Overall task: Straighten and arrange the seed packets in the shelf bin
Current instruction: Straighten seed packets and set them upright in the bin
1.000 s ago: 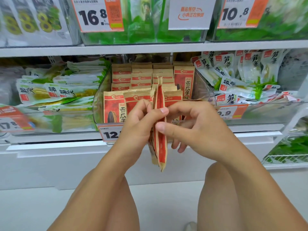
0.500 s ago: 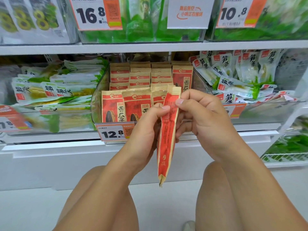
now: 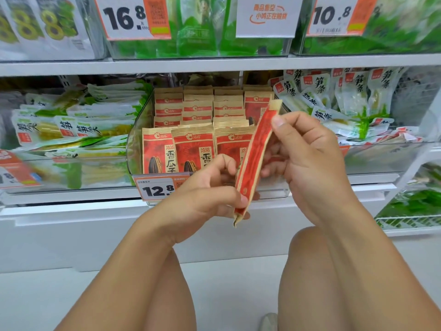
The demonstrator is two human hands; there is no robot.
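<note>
Now that the packet (image 3: 254, 161) has risen and tipped its top toward the bin (image 3: 133, 139), pinched edge-on by the left hand (image 3: 205, 197) low and the right hand (image 3: 307, 161) high, it seems ready to slot in upright.

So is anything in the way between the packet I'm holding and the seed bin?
Nothing visible. The packet is held edge-on by both hands, left low and right high, in front of the bin. The open top is free, though the front row already looks full.
</note>
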